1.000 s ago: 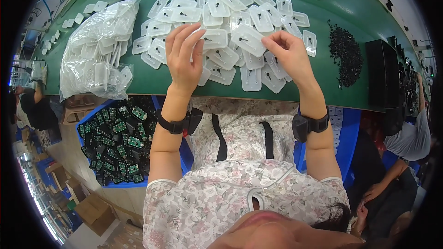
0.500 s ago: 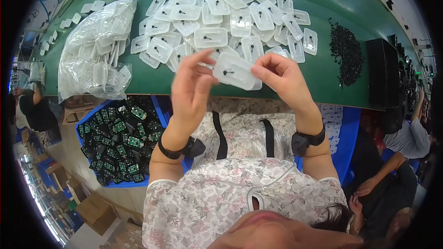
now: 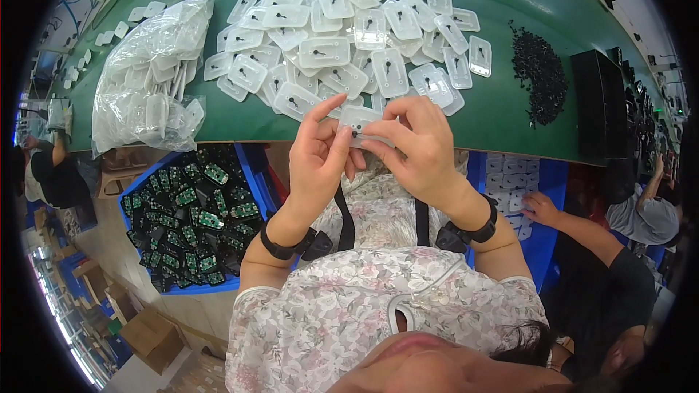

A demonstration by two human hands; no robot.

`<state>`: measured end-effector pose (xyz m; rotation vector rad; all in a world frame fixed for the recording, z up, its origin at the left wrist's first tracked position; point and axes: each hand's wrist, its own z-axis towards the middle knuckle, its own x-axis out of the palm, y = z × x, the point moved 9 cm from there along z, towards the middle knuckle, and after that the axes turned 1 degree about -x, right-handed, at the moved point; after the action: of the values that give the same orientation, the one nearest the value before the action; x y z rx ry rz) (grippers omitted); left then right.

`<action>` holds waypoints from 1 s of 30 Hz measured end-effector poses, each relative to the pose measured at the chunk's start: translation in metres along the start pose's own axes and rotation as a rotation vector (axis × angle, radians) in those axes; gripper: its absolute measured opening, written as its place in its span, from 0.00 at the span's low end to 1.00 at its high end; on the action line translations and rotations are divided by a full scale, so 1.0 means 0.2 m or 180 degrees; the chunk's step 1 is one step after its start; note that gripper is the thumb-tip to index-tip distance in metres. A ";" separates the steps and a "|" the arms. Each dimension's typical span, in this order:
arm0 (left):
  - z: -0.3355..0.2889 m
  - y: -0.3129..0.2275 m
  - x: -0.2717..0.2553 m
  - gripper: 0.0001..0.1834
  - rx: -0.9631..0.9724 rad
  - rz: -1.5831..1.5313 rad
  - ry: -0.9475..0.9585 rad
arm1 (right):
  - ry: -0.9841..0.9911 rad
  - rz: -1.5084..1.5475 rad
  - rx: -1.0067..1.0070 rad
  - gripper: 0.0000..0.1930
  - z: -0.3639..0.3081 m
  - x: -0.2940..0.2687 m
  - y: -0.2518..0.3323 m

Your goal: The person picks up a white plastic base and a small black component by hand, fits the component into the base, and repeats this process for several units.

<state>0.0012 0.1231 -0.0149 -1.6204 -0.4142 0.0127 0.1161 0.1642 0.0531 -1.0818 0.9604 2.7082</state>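
Near the table's front edge, my left hand holds a translucent white plastic cover, thumb on its face and fingers underneath. On the cover sits a small black plastic part. My right hand comes in from the other side, its thumb and forefinger pinched at that black part; the fingertips partly hide it. Just beyond both hands spreads a heap of similar white covers, many with a black part on them.
A clear bag of white covers lies left; a pile of small black parts and a black box are right. Below the table stand a blue bin of green circuit boards and a blue bin of white pieces, touched by a co-worker's hand.
My right hand has shifted from the cover's right edge to the black part on it. My left hand has closed onto the cover. The co-worker's hand now reaches into the right bin.
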 end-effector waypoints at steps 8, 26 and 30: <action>-0.06 -0.02 0.07 0.19 0.0380 0.0302 0.0209 | 0.0284 0.1773 0.1370 0.05 -0.14 0.09 -0.17; -0.06 0.08 0.08 0.09 0.0099 -0.0098 0.0065 | -0.0180 0.0298 0.0751 0.06 -0.13 -0.07 -0.12; -0.07 0.05 0.11 0.08 0.0421 -0.0125 0.0224 | -0.0262 0.0655 0.0996 0.06 -0.13 -0.07 -0.13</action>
<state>0.0270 0.1152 -0.0173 -1.4779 -0.3830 -0.0458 0.1503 0.1720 0.0337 -0.8481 1.4915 2.6019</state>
